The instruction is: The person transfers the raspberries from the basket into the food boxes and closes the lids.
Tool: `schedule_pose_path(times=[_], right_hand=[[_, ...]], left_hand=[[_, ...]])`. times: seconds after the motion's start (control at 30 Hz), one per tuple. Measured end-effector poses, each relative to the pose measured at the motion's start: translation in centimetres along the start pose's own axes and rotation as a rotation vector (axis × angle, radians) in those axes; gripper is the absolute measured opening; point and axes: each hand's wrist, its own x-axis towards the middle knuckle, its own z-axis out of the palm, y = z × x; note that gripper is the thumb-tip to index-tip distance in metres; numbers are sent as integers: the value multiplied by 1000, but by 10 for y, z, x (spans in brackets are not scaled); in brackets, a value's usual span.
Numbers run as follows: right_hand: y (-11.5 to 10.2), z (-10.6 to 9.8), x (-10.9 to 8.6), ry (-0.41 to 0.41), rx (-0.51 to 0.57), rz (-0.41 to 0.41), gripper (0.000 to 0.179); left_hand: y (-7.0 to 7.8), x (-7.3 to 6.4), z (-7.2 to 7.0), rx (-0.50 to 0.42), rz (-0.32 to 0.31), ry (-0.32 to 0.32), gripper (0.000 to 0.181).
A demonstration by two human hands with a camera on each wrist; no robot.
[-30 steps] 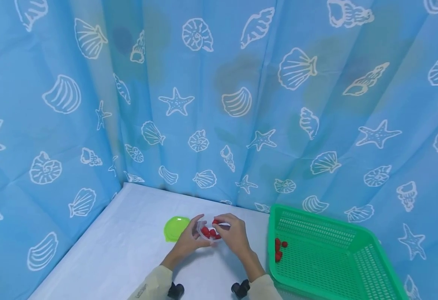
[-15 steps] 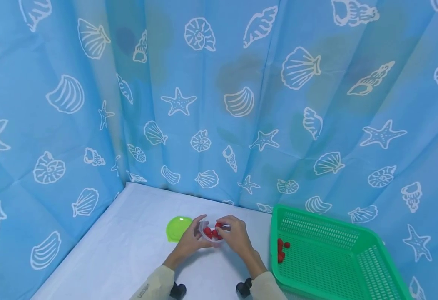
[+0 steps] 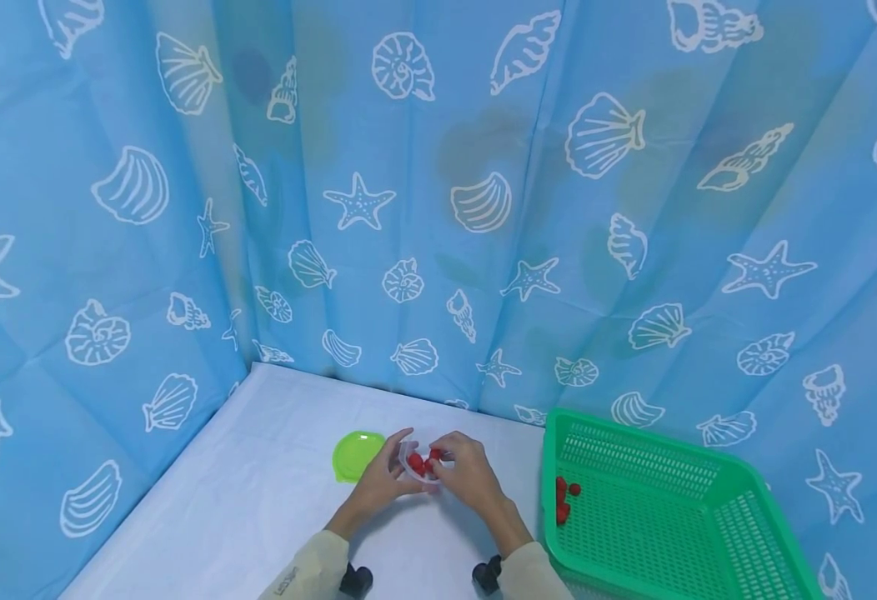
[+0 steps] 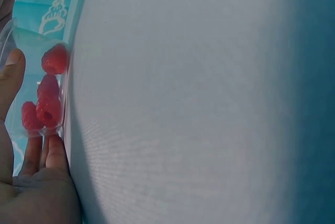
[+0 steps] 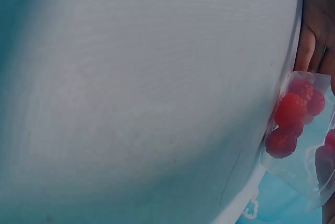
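Step in hand, as I judge it: working a single red berry [image 3: 436, 454] at the mouth of the clear container [image 5: 306, 143], which sits between my two hands. My left hand [image 3: 380, 479] is half curled in a wide C round the container's near-left side, thumb on one face and fingers on the other, holding it; whether its base touches the table [image 3: 258, 467] I cannot tell. My right hand [image 3: 471, 471] is nearly closed, thumb and fingertips brought together, apparently pinching the berry inside the rim; the contact is partly hidden. Just below those fingertips, several loose berries [image 5: 291, 110] lie together in the container. The next move, I judge, calls for a light, level touch from the right and a steady left grip; soft fruit could bruise or the thin wall flex. Beyond my left fingers lies a lime-green lid [image 3: 356, 456]; well right of my right hand, a green basket [image 3: 648, 525] holds more berries [image 3: 562, 512].
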Motion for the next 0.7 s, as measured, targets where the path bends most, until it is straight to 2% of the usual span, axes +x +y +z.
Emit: schedule_pose_path(times=[0.27,0.47,0.6,0.7], right_hand=[[-5,-5,1,-55,-7,6,20],[-11,-14,5,-70,27,20,22],[-19,-34,10,-30,42,-2,21],[-26,-59,13,12,29,-13,21]], left_hand=[[2,0,-1,7,-6,-5,97],[3,0,-1,16,10,2,95],[3,-1,-1,3,10,-1,96],[3,-1,0,-15,-2,-12,99]])
